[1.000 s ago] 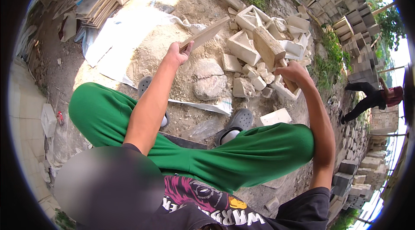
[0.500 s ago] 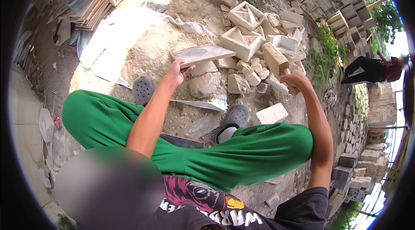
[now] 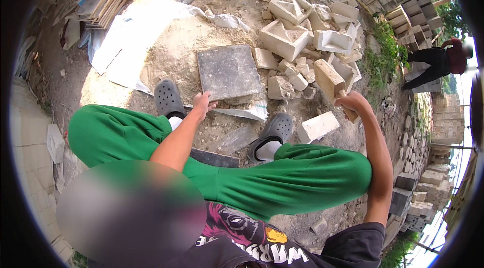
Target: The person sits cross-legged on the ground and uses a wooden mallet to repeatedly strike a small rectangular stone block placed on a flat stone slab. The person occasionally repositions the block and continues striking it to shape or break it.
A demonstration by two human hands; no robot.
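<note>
Dk slab just past L fingers

The left forearm slants up toward one o'clock, leading to the left hand just off centre toward nine, its thumb raised toward twelve and its fingers curled toward three. The right arm bends at the elbow beside the right knee, forearm rising between eleven and twelve; the right hand, at three o'clock, is clenched.
</note>
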